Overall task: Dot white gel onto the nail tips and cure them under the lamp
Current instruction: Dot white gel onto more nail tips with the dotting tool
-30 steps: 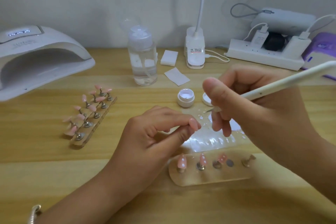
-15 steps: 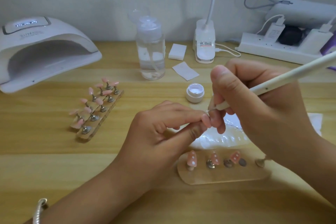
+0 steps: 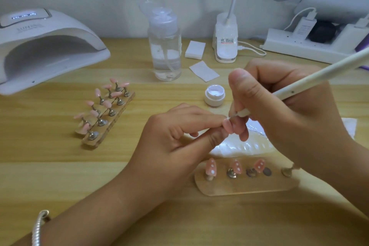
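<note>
Pinching one pink nail tip (image 3: 227,126) above the tabletop's (image 3: 60,175) middle, left hand (image 3: 179,134) steadies it; right hand (image 3: 283,106) grips dotting pen (image 3: 311,81) low, likely for control, point touching the tip.

— Anything readable?
— Faint embossed lettering on top of the white arched curing lamp (image 3: 60,32), too blurred to make out. Lit display (image 3: 24,15) beside it, illegible.
— Elsewhere?
— Red and dark print on a label (image 3: 227,40) on the white desk-lamp base (image 3: 226,55), too small to read.

A home nail-art desk: curing lamp (image 3: 46,46), nail-tip stands (image 3: 105,110), gel pot (image 3: 214,97), power strip (image 3: 311,48).
</note>
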The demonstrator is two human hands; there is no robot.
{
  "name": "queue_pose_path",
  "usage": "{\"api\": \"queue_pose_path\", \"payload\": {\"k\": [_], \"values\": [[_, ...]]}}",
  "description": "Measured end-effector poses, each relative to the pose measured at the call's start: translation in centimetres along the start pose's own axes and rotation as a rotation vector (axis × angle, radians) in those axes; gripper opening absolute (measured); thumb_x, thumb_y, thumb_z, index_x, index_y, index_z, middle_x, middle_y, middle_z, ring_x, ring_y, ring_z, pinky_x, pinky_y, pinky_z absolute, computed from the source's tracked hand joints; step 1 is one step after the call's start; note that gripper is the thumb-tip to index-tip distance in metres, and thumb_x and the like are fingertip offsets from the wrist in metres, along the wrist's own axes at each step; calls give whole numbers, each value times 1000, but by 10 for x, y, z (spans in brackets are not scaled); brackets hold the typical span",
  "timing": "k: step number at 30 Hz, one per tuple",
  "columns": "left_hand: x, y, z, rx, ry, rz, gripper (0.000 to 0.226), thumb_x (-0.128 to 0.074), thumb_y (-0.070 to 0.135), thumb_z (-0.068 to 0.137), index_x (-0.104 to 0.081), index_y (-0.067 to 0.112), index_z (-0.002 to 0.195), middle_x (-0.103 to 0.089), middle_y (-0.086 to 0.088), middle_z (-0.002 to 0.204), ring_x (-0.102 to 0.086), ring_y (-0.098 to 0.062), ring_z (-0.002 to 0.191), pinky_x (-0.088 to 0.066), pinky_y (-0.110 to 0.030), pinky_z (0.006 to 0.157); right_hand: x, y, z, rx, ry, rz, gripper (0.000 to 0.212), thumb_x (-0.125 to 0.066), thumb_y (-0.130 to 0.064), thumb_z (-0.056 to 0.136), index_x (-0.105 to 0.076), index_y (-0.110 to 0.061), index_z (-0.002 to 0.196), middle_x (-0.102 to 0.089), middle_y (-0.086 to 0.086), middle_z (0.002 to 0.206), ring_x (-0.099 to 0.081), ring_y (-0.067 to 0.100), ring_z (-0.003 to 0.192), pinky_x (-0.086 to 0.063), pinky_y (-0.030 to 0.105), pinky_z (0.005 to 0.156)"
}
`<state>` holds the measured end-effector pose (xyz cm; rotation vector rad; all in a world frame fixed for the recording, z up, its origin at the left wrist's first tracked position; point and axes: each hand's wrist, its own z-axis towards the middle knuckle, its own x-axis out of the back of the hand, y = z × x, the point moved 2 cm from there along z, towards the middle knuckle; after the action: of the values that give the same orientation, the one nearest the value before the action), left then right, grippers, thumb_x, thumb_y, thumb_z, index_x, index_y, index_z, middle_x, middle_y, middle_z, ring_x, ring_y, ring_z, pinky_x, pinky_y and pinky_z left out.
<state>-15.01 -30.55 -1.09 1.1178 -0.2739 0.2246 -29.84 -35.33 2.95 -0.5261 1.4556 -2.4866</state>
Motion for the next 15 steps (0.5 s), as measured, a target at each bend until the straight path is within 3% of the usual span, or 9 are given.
{"api": "queue_pose_path", "payload": {"k": [7, 15], "values": [[0, 1, 1, -11, 1, 17, 14, -67, 14, 89, -79, 19, 95, -76, 8, 90, -64, -24, 86, -49, -43, 75, 0, 1, 0, 2, -9, 3, 37, -56, -24, 94, -53, -7, 62, -54, 7, 50, -61, 16, 43, -45, 24, 43], [0, 0, 1, -10, -8, 21, 14, -67, 14, 89, -79, 17, 95, -76, 5, 91, -65, -26, 87, -49, -45, 76, 1, 4, 0, 8, -25, -6, 38, -56, -20, 95, -52, 0, 63, -55, 16, 54, -59, 14, 43, -46, 24, 43]]}}
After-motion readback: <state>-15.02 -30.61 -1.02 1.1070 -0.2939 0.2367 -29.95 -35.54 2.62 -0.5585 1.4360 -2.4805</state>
